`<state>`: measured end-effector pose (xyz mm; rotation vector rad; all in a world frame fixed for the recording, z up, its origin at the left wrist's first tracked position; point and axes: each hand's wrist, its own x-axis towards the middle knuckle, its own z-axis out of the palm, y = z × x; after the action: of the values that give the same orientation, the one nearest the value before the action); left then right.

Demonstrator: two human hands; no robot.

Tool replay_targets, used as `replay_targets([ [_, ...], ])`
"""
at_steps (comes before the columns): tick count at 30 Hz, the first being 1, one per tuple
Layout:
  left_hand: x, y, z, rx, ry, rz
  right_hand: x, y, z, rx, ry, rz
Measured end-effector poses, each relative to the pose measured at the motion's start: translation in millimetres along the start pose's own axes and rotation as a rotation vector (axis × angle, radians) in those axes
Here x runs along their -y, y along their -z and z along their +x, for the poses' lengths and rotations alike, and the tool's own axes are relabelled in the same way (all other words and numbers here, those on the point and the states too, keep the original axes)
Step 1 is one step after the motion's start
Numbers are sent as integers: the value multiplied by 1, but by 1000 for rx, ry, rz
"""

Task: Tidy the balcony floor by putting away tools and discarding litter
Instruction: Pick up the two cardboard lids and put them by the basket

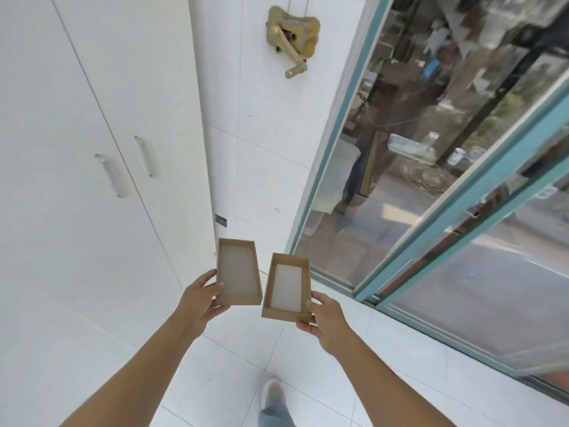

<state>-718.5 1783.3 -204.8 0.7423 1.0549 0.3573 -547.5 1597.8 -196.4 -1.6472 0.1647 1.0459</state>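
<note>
surface: white glossy tiled floor [215, 380], thin grey grout lines | on it: one pale white shoe [272, 392] below a blue denim trouser leg [274, 416], bottom centre | left edge: tall white two-door cabinet [77, 180] | right edge: teal-framed glass sliding door [415, 318]

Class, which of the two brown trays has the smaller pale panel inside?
The right tray, held by the right hand. In the left tray the panel nearly fills the floor.

My bare left forearm [138, 365] and right forearm [385, 374] reach forward, converging. My left hand [201, 298] pinches the left cardboard tray [238, 272] at its near corner, thumb over the rim; my right hand [326, 322] holds the right cardboard tray [286, 288] likewise, fingers beneath.
</note>
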Motion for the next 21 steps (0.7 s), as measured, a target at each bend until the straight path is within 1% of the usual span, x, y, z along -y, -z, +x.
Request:
replay_targets([
  [12,46,-108,-19,279,96,207,-34,123,-63,-311,13,309],
  [17,67,-165,-37,412,131,298,-46,183,-86,-401,50,443],
  [21,99,-222,-51,504,151,381,-60,234,-106,-470,73,532],
])
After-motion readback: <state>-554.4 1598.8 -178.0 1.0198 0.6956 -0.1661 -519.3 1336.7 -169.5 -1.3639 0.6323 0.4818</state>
